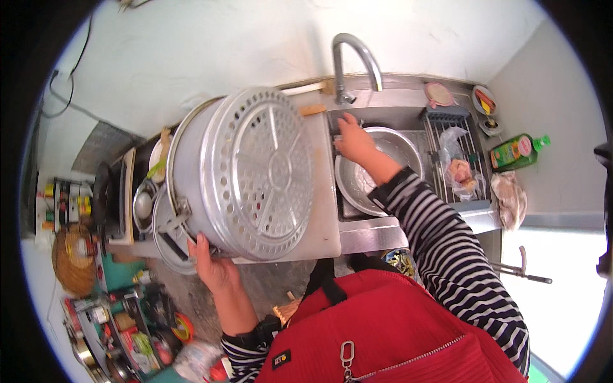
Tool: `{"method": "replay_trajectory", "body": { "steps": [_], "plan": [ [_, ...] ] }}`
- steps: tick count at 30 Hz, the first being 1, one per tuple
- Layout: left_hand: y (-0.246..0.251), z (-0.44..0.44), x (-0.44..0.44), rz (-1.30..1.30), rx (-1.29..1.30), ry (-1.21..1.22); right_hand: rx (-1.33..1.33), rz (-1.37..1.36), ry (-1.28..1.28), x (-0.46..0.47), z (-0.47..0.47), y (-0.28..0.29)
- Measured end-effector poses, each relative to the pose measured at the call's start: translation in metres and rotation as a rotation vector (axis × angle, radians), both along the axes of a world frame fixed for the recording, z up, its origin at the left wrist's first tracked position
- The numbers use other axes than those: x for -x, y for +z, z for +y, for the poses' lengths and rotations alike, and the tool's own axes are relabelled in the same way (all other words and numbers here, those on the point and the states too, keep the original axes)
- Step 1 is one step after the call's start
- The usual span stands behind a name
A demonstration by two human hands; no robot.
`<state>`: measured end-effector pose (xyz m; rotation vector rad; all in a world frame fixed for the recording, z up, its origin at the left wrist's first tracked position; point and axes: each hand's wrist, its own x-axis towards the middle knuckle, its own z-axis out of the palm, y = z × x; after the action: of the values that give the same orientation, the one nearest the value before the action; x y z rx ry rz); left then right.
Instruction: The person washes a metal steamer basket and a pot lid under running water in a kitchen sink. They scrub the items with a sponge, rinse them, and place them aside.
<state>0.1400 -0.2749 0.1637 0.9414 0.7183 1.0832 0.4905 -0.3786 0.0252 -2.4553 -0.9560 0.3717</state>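
A large metal steamer pot [191,158] with a perforated base or tray [275,172] facing up stands tilted over the left side of the cutting board [323,225]. My left hand [210,263] is at its lower edge, fingers against the rim; how firmly they grip is hidden. My right hand [354,139] reaches over the left edge of the sink [373,237], fingers spread, above a round metal basin [412,158]. Whether its fingertips touch anything is unclear. A curved faucet [357,43] rises behind the basin.
A drying rack [433,167] across the sink holds a plastic bag of raw meat [460,172]. To its right are a green dish soap bottle [519,152] and a cloth [509,198]. Left of the pot are a bowl [145,206] and a pan [101,196]; shelves [112,330] stand lower left.
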Motion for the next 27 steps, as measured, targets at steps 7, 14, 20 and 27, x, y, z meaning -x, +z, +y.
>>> {"method": "replay_trajectory", "body": {
  "steps": [7,14,20,27],
  "plan": [
    [-0.001,0.004,-0.027,-0.031,0.026,-0.004,-0.131,-0.122,0.03,-0.006,-0.025,0.015],
    [0.003,0.002,-0.044,0.022,-0.004,-0.041,0.022,-0.107,0.084,-0.028,-0.002,0.024],
    [0.001,0.007,-0.047,-0.019,0.044,-0.017,-0.234,-0.111,0.082,-0.024,0.005,0.005],
    [-0.005,0.003,-0.07,-0.037,0.306,-0.077,-0.425,0.617,-0.222,0.014,-0.07,0.005]
  ]
}}
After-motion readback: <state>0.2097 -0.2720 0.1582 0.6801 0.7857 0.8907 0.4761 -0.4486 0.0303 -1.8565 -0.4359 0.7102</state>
